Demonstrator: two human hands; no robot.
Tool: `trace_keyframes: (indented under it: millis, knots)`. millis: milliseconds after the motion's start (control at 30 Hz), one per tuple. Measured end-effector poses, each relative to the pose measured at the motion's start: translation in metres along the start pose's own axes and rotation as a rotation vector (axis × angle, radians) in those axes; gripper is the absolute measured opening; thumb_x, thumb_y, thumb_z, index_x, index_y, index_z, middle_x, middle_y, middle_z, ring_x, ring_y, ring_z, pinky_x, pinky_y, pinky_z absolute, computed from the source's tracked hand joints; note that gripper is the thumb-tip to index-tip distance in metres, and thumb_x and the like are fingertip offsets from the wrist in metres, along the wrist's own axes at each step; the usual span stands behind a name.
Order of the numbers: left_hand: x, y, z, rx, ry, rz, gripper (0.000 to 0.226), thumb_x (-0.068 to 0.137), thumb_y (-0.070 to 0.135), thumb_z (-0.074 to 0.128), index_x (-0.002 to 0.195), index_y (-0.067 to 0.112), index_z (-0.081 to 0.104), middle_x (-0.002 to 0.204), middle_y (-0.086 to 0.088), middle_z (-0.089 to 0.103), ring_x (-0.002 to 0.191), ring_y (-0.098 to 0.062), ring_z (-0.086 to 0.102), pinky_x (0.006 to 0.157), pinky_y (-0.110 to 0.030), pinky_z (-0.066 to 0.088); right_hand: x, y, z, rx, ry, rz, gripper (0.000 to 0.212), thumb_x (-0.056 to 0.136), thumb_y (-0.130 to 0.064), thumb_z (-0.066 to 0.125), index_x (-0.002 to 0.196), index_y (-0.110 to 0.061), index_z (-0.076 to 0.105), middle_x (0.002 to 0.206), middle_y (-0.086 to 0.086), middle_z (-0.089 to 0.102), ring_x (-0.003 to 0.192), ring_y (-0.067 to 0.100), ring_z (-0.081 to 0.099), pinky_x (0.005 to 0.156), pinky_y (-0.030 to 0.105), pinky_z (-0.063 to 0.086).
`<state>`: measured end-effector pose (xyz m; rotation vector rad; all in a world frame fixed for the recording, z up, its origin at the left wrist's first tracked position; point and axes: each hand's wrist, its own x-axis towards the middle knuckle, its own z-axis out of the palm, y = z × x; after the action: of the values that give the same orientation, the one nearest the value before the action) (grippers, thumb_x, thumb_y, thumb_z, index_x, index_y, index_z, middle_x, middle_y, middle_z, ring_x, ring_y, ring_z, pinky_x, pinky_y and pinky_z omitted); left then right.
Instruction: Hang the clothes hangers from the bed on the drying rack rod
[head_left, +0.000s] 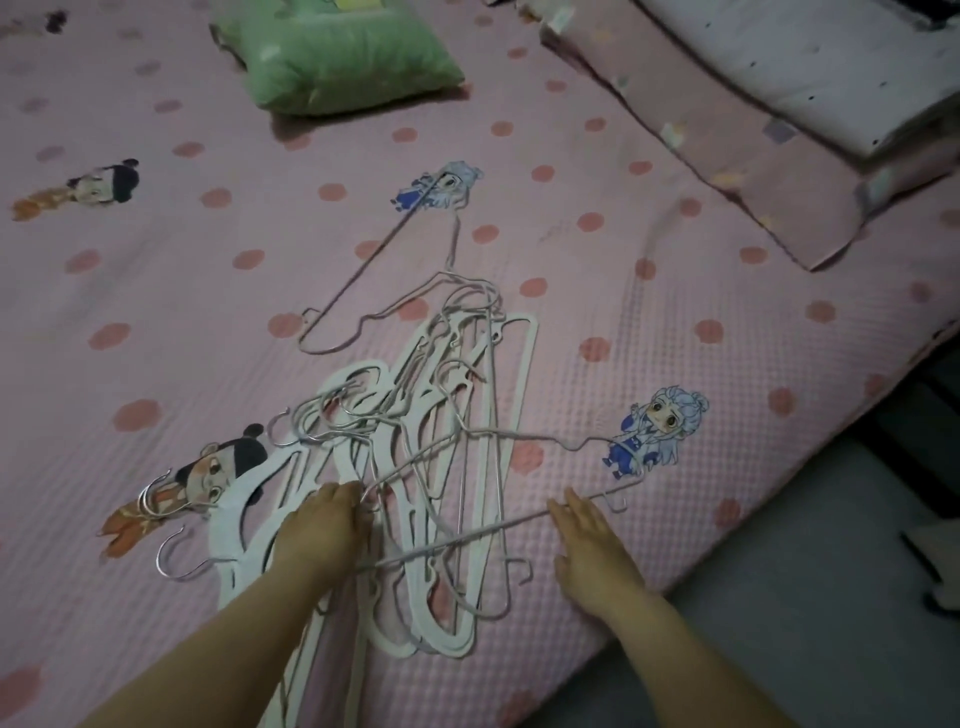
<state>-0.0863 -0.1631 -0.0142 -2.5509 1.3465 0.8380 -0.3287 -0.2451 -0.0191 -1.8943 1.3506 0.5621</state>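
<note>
The left hand (322, 525), fingers curled round wires at the near left of the hanger pile (441, 467), should bunch the hooks before lifting, or the tangle will likely drag; the right hand (592, 540), flat and empty just right of the pile, could steady loose ends. Lying on the bed (156, 312), the pile interlocks white plastic and thin wire hangers

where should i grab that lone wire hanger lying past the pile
Take the lone wire hanger by its long straight bar, coming from the far left with a pinch grip. That bar lies flat on bare bedsheet, clear of everything, while its hook end seems to run into the hanger pile, so lift it away gently.
</note>
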Motion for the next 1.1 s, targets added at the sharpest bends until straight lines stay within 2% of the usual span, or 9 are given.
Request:
trace_keyframes:
  millis: [200, 333, 467, 600, 700, 833, 900, 1000, 1100]
  knots:
    - [0.008, 0.004, -0.019, 0.096, -0.125, 0.031, 0.028, 0.098, 0.026, 0.031, 0.106, 0.02, 0.056, 0.112, -0.005, 0.063, 0.102, -0.023, 0.059, 0.07, -0.024, 0.038, 0.001, -0.004, -0.008, 0.009, 0.013, 0.039, 0.061, 0.095, -0.008, 0.032, 0.148, -0.023, 0.006, 0.158, -0.004, -0.007, 0.145, 0.017, -0.003, 0.119, 0.034, 0.005]
    - [0.005, 0.0, -0.045, -0.165, -0.156, 0.164, 0.029, 0.095, 0.025, 0.045, 0.067, 0.027, 0.049, 0.087, -0.002, 0.067, 0.083, -0.019, 0.065, 0.069, -0.028, 0.045, -0.009, -0.009, -0.02, 0.038, 0.063, 0.084, 0.06, 0.095, -0.006, 0.033, 0.148, -0.022, 0.009, 0.158, -0.002, 0.003, 0.145, 0.018, 0.004, 0.118, 0.031, 0.007]
    - [-0.012, 0.013, -0.082, -0.508, -0.201, 0.301, 0.027, 0.092, 0.012, 0.052, 0.067, 0.021, 0.058, 0.07, 0.006, 0.065, 0.048, -0.01, 0.062, 0.052, -0.021, 0.049, -0.032, -0.018, -0.05, 0.173, 0.243, 0.114, 0.055, 0.094, -0.008, 0.036, 0.145, -0.016, 0.019, 0.153, 0.004, 0.02, 0.139, 0.021, 0.022, 0.115, 0.028, 0.019]
    - [-0.036, 0.04, -0.124, -0.605, -0.144, 0.432, 0.029, 0.091, 0.013, 0.053, 0.064, 0.015, 0.062, 0.057, -0.002, 0.066, 0.032, -0.009, 0.051, 0.044, -0.023, 0.043, -0.073, -0.028, -0.094, 0.331, 0.733, 0.187, 0.041, 0.09, -0.005, 0.047, 0.131, -0.003, 0.041, 0.138, 0.013, 0.038, 0.125, 0.026, 0.038, 0.103, 0.03, 0.032]
    - [-0.057, 0.065, -0.158, -0.655, -0.163, 0.561, 0.033, 0.09, 0.01, 0.055, 0.059, 0.016, 0.062, 0.055, 0.001, 0.066, 0.031, -0.011, 0.05, 0.042, -0.019, 0.041, -0.116, -0.026, -0.13, 0.374, 1.021, 0.219, 0.044, 0.086, -0.002, 0.052, 0.128, 0.001, 0.042, 0.137, 0.017, 0.037, 0.125, 0.031, 0.039, 0.103, 0.033, 0.032]
    - [-0.097, 0.107, -0.193, -0.605, -0.277, 0.765, 0.028, 0.088, 0.006, 0.057, 0.063, 0.016, 0.066, 0.054, 0.004, 0.068, 0.031, -0.01, 0.052, 0.037, -0.012, 0.037, -0.183, -0.008, -0.167, 0.247, 1.086, 0.162, 0.059, 0.087, -0.006, 0.054, 0.141, -0.007, 0.03, 0.151, 0.01, 0.025, 0.138, 0.028, 0.025, 0.114, 0.034, 0.02]
    - [-0.121, 0.131, -0.205, -0.554, -0.335, 0.853, 0.023, 0.088, 0.008, 0.057, 0.07, 0.017, 0.068, 0.057, 0.003, 0.07, 0.034, -0.009, 0.054, 0.037, -0.012, 0.035, -0.222, 0.005, -0.177, 0.141, 1.144, 0.159, 0.052, 0.085, -0.006, 0.057, 0.135, -0.007, 0.042, 0.144, 0.011, 0.039, 0.135, 0.029, 0.033, 0.112, 0.036, 0.024]
    - [-0.162, 0.166, -0.217, -0.48, -0.402, 0.98, 0.021, 0.089, 0.009, 0.055, 0.074, 0.017, 0.069, 0.061, 0.001, 0.072, 0.037, -0.008, 0.057, 0.038, -0.013, 0.037, -0.288, 0.029, -0.18, 0.119, 1.283, 0.223, 0.027, 0.082, 0.0, 0.059, 0.108, -0.002, 0.067, 0.109, 0.02, 0.067, 0.107, 0.037, 0.059, 0.095, 0.039, 0.042]
    - [-0.206, 0.193, -0.218, -0.376, -0.423, 1.105, 0.019, 0.088, 0.011, 0.056, 0.075, 0.017, 0.069, 0.063, 0.002, 0.072, 0.042, -0.006, 0.06, 0.042, -0.014, 0.043, -0.361, 0.049, -0.163, 0.144, 1.255, 0.368, 0.027, 0.091, -0.012, 0.05, 0.114, -0.011, 0.065, 0.113, 0.011, 0.067, 0.108, 0.029, 0.058, 0.086, 0.03, 0.043]
